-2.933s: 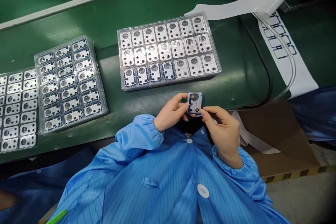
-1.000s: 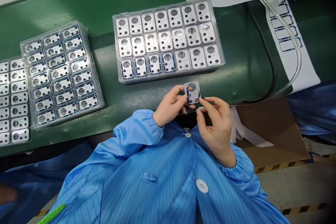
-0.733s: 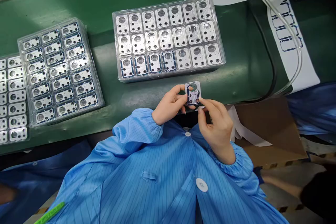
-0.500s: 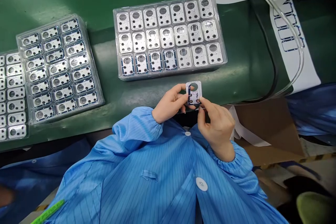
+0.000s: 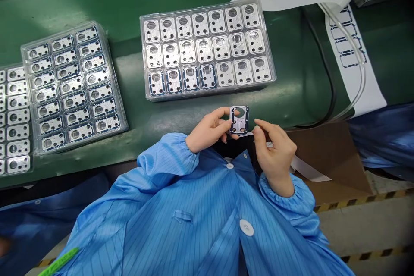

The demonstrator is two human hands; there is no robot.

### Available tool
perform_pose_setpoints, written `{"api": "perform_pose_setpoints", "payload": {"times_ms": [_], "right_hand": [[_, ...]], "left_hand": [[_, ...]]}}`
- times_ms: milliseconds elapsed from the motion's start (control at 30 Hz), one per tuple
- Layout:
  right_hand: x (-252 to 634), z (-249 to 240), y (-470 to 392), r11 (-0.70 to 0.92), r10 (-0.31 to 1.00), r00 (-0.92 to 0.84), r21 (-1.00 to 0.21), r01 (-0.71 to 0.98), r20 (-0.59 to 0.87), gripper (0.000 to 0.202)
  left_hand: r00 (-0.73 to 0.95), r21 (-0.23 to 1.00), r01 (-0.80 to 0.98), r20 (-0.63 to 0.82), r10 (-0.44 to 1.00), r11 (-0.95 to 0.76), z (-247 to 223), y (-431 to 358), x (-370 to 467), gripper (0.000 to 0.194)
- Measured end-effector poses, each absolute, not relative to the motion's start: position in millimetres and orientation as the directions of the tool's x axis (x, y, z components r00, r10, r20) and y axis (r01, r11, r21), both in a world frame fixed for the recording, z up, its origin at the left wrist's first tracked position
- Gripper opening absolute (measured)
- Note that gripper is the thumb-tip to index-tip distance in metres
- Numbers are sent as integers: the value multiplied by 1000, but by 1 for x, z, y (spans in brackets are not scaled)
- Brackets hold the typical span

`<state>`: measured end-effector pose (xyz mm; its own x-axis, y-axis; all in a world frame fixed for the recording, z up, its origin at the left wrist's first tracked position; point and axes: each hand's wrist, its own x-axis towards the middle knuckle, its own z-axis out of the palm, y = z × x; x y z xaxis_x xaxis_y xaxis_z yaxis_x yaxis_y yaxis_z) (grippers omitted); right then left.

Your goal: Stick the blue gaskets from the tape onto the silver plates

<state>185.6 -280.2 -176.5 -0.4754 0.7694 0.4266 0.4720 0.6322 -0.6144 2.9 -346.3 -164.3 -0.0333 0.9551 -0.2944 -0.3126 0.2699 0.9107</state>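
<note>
My left hand (image 5: 208,130) is closed on a small silver metal plate (image 5: 239,114), gripping its left edge between thumb and fingers. The plate stands tilted towards me. It has a large round hole near the top, smaller holes below and a dark blue border strip along its sides and bottom. Just right of the plate, and apart from it, is my right hand (image 5: 274,151). Its thumb and index finger are slightly parted, with nothing visible between them; the other fingers curl in. Beyond my hands lies a clear plastic tray (image 5: 207,93) of similar plates, several with blue borders.
More plate trays (image 5: 76,138) stand at the left on the green table (image 5: 181,116). At the right are a white backing sheet (image 5: 368,90) with blue strips, a black cable (image 5: 328,77) and clear tubing. A cardboard box (image 5: 343,159) sits below the table edge.
My right hand has let go of the plate's lower right edge and moved right. The blue border now shows along the plate's right side. My left hand keeps its hold.
</note>
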Motion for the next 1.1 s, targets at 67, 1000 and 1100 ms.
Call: {"api": "perform_pose_setpoints", "payload": {"times_ms": [67, 1000, 1100], "right_hand": [[182, -169, -278, 559, 807, -475, -711, 426, 351, 22], [168, -173, -282, 248, 918, -379, -918, 310, 120, 22], [168, -170, -284, 223, 920, -379, -925, 308, 95, 22]], "left_hand": [[-26, 913, -308, -290, 957, 268, -165, -347, 3, 42], [-28, 940, -242, -256, 966, 241, -166, -349, 10, 56], [-28, 936, -254, -258, 966, 243, -166, -348, 9, 52]]}}
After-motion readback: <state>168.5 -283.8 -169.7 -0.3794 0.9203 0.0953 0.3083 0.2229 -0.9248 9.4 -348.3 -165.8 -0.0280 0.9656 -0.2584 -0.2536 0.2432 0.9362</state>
